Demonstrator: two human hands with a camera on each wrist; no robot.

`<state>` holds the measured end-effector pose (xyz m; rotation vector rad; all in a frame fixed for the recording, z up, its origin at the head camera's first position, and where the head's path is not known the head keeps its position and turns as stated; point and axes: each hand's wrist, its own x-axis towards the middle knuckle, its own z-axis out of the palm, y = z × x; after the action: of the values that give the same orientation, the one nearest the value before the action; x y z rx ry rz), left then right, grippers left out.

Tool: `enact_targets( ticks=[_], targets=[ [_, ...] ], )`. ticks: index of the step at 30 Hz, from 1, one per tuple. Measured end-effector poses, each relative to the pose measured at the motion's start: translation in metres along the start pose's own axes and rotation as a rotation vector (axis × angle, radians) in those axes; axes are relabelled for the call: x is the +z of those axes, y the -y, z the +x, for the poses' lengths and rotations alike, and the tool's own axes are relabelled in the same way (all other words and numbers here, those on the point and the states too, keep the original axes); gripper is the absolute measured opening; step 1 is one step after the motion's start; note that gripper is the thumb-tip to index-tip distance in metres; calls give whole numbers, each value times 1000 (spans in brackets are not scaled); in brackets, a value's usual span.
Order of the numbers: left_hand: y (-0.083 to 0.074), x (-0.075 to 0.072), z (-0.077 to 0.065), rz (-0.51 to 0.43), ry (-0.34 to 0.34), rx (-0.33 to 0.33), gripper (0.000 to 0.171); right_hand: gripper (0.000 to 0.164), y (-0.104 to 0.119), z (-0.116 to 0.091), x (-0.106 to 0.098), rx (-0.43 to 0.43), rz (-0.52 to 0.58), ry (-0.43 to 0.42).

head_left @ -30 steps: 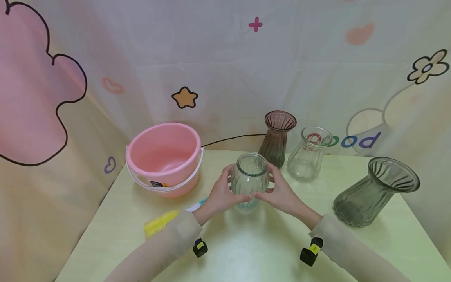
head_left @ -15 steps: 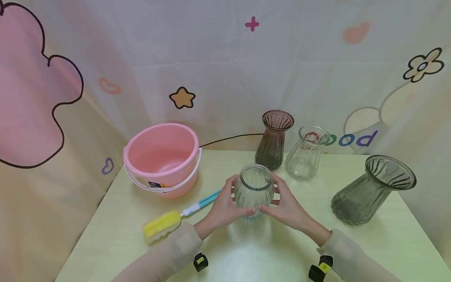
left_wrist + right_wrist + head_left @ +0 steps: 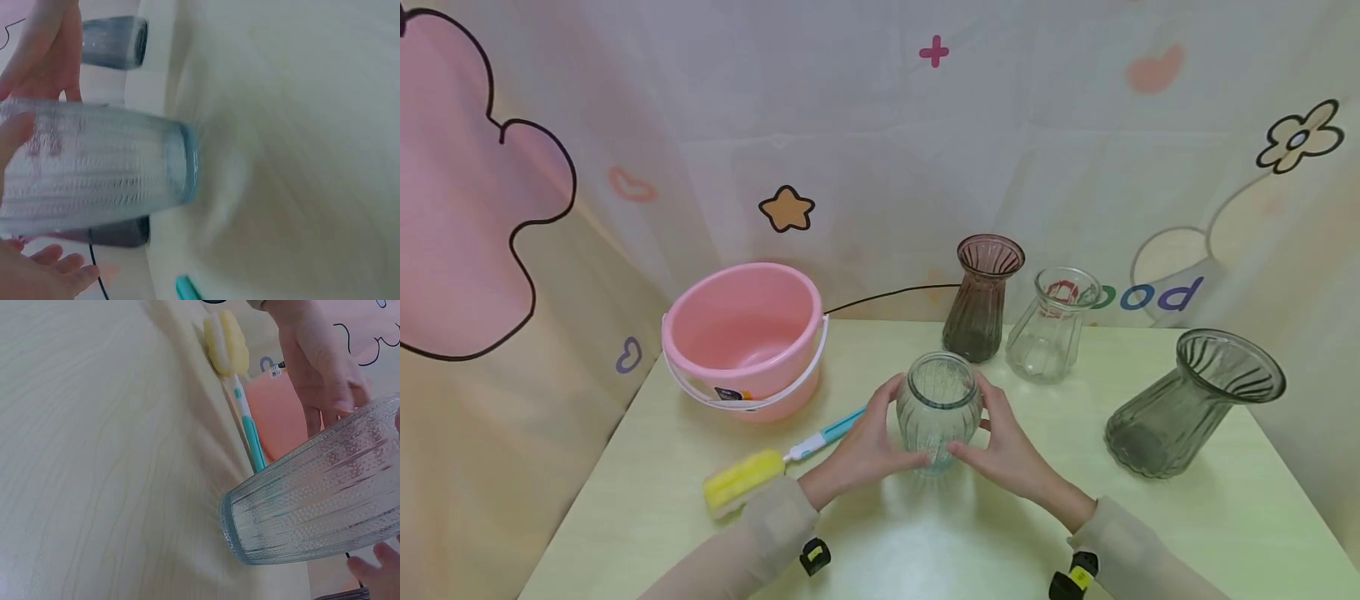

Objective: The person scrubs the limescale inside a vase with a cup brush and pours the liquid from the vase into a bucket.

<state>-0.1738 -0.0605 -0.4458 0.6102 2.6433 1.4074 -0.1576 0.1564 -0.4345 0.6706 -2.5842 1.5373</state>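
Note:
A clear, pale greenish ribbed glass vase [image 3: 937, 425] is upright in the middle of the table, between both hands. My left hand [image 3: 867, 443] holds its left side, thumb low on the front; a gap shows between palm and glass. On the other side my right hand [image 3: 1013, 450] grips it, thumb at the front and fingers behind. In the left wrist view the vase [image 3: 106, 172] has its base close to the tabletop; whether it touches I cannot tell. The right wrist view shows the textured vase [image 3: 325, 494] with the left hand [image 3: 325, 369] beyond it.
A pink bucket [image 3: 745, 321] with a white handle stands back left. In front lies a sponge brush [image 3: 745, 482] with a teal and white handle. Behind the hands stand a brownish vase [image 3: 983, 300] and a clear vase [image 3: 1048, 333]; a grey-green vase [image 3: 1172, 417] is at right.
Both hands have lowered the vase toward the table and nearer the front edge. More of the brush shows. The left hand has loosened a little from the glass.

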Motion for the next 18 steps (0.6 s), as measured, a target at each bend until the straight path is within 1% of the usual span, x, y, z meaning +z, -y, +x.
enact_targets(
  ticks=[3, 5, 8, 12, 18],
  targets=[
    [6, -12, 5, 144, 46, -2, 108, 107, -17, 2, 3, 7, 20, 7],
    [12, -20, 11, 239, 61, -13, 105, 112, -19, 3, 3, 18, 38, 16],
    [19, -28, 21, 349, 69, -76, 93, 117, -21, 4, 4, 26, 59, 22],
    [26, -32, 33, 473, 86, -152, 80, 119, -22, 6, 4, 27, 57, 26],
    [35, -30, 48, 658, 171, -243, 70, 117, -24, 7, 6, 27, 61, 33]
  ],
)
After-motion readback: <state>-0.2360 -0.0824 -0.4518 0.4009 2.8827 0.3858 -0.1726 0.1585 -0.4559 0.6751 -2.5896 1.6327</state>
